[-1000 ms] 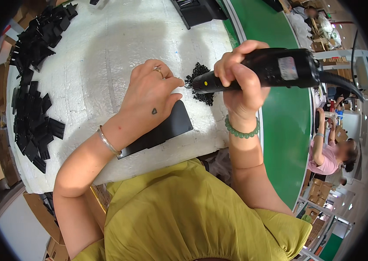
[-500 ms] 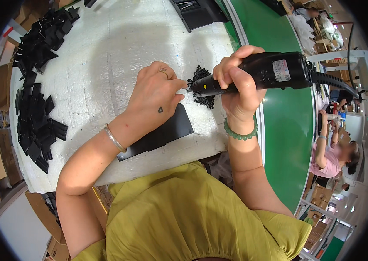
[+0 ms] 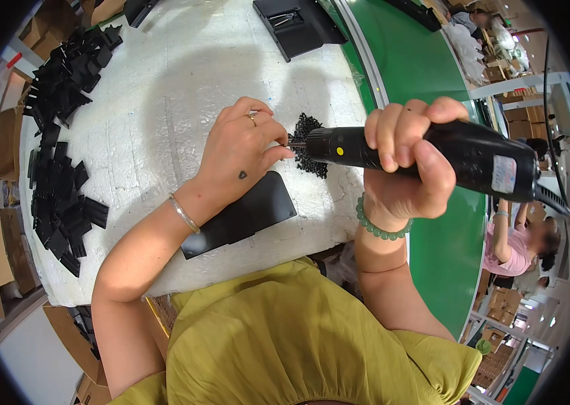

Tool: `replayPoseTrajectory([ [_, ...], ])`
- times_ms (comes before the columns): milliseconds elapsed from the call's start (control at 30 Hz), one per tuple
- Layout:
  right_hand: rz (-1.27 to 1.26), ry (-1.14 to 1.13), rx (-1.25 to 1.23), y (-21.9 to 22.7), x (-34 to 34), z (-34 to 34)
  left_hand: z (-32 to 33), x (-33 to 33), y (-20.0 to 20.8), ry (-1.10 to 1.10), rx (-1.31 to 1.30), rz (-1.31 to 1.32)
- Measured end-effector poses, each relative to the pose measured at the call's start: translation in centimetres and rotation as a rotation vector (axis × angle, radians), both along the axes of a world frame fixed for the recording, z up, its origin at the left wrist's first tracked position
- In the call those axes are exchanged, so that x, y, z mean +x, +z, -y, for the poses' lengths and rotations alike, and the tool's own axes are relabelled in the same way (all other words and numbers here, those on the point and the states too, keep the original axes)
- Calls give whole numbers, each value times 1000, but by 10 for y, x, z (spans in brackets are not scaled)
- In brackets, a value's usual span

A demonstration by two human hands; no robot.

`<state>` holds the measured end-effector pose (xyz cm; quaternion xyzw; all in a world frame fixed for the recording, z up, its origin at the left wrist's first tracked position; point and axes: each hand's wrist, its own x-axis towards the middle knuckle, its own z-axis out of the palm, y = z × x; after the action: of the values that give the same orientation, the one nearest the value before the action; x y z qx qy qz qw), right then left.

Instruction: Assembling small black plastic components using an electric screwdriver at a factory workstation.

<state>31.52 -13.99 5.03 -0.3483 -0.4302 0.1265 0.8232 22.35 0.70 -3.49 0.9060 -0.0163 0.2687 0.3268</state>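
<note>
My right hand [image 3: 410, 158] is wrapped round a black corded electric screwdriver [image 3: 487, 158], held nearly level with its nose toward the left. From that nose a thin bit [image 3: 296, 144] reaches to the fingertips of my left hand [image 3: 248, 138]. Thumb and forefinger there are pinched at the bit's end; whatever is between them is too small to make out. Below the nose lies a pile of small black screws [image 3: 310, 158]. A flat black plate [image 3: 251, 212] rests on the white padded surface under my left wrist, partly covered by it.
Many black plastic pieces [image 3: 62, 196] are heaped along the left edge of the white surface [image 3: 157, 101]. At the far side sits a black tray [image 3: 295, 34] with small metal parts. Green bench top [image 3: 443, 256] runs along the right. A person in pink [image 3: 514, 246] is beyond it.
The screwdriver and my right hand have shifted right and slightly down, with the tool tilted more. The thin bit now shows between the nose and my left fingertips. My left hand has barely moved.
</note>
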Motion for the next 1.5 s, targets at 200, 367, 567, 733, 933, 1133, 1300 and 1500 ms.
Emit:
replayPoseTrajectory([
  [200, 45, 94, 52, 13, -5, 11, 4, -10, 17, -12, -84, 118],
  [367, 90, 158, -38, 22, -14, 18, 9, -19, 23, -53, 9, 143],
  [567, 180, 156, -83, 18, -29, 15, 15, -43, 28, -23, -19, 84],
  [733, 140, 223, -116, 14, -42, 10, -19, -76, 27, 147, -212, -62],
  [933, 197, 358, -291, 9, -64, 9, -5, -105, 13, 166, -104, -333],
  [1133, 142, 323, -424, 4, -84, 8, 0, -112, -3, 106, -131, -326],
  [1300, 147, 355, -414, 1, -88, 3, 0, -115, -7, 118, -146, -312],
  [1500, 240, 409, -479, 11, -92, 0, 3, -111, 3, 108, -222, -421],
])
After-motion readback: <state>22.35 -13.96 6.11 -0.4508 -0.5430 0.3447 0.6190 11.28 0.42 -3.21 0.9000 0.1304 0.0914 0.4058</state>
